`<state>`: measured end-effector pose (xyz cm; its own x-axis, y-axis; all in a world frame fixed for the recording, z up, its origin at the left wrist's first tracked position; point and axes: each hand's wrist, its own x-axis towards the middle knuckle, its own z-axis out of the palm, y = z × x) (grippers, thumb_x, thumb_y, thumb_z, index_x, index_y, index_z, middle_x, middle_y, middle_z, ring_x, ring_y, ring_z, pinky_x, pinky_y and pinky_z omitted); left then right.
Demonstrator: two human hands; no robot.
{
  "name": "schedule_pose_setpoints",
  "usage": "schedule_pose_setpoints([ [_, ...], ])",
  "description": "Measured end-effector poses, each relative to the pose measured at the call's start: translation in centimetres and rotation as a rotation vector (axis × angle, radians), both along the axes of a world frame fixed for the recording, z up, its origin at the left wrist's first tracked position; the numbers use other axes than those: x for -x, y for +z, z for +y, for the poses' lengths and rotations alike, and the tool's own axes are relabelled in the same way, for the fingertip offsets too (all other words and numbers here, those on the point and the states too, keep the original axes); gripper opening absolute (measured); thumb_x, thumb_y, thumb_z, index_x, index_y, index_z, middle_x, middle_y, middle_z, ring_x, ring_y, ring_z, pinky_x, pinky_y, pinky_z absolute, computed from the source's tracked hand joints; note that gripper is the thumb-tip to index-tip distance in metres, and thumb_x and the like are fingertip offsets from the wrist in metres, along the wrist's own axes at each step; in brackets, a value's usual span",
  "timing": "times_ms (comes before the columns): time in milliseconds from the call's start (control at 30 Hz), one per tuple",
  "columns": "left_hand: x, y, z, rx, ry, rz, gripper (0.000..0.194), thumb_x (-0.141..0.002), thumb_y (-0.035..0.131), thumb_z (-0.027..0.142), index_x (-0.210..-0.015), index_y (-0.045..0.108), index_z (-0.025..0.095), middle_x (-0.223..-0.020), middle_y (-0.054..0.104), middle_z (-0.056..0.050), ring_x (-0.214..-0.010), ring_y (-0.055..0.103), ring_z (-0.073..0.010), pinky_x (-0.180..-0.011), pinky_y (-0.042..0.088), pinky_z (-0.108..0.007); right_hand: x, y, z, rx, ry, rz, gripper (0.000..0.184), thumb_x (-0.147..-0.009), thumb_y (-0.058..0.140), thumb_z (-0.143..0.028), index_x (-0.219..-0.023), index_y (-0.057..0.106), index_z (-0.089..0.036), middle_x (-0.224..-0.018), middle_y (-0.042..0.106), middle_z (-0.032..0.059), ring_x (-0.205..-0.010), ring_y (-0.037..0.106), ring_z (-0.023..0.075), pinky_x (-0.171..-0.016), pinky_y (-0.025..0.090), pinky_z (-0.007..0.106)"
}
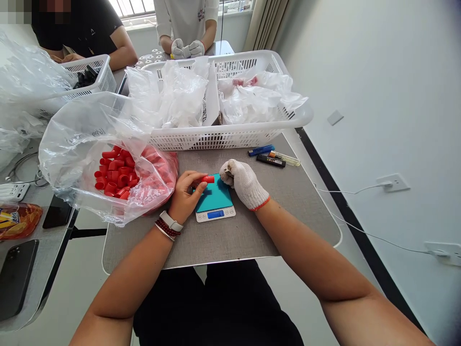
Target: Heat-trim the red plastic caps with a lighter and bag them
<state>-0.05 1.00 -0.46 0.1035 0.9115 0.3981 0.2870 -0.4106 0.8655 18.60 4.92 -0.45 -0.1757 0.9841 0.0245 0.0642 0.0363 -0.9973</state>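
Red tubular fitting: light, smooth, best held by its sides

From my end: the fitting sits over the far left part of the digital pocket scale; can't tell whether it touches the teal top. Left hand, bare, grips it between thumb and fingers, one end projecting right. Right hand, gloved, is clenched at the scale's right side, fingertips apparently pinching a small metallic-looking piece, too small for me to name.

My read: moulded plastic, light, fairly stiff, hard to break. The glossy wall may skid under knit glove fabric; I'd take it across the tube's sides, keeping the mouth uncovered. Similar red elbow fittings fill the clear plastic bag, left.
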Motion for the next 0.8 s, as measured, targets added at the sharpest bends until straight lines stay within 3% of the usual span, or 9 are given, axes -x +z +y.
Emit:
schedule_pose_setpoints([
  [167,-0.1,-0.2,-0.1,0.039,-0.029,-0.062,0.022,-0.092,0.063,0.037,-0.105,0.07,0.021,-0.102,0.064,-0.005,-0.092,0.065,-0.015,-0.082,0.058,-0.029,0.1,0.1,-0.3,-0.057,-0.004,-0.043,0.042,-0.091,0.039,-0.048,-0.063,0.053,-0.02,-0.06,0.051,0.0005,-0.056,0.045,0.0131,-0.053,0.036,0.026],
  [433,-0.2,-0.6,-0.2,0.169,-0.039,-0.163,0.027,-0.09,0.066,0.041,-0.102,0.07,0.018,-0.101,0.066,-0.006,-0.085,0.069,-0.0155,-0.077,0.063,-0.031,0.1,0.3,-0.7,-0.134,0.006,-0.155,0.043,-0.093,0.035,-0.047,-0.067,0.055,-0.019,-0.065,0.055,0.0007,-0.06,0.047,0.0135,-0.058,0.038,0.027],
  [800,-0.3,-0.6,0.0,0.027,0.035,-0.127,0.022,-0.091,0.065,0.04,-0.101,0.067,0.02,-0.101,0.064,-0.005,-0.091,0.066,-0.0152,-0.081,0.059,-0.03,0.2,0.7,-1.4,-0.219,0.041,-0.283,0.042,-0.093,0.033,-0.042,-0.064,0.053,-0.019,-0.062,0.053,0.0014,-0.06,0.047,0.0144,-0.059,0.036,0.029],
])
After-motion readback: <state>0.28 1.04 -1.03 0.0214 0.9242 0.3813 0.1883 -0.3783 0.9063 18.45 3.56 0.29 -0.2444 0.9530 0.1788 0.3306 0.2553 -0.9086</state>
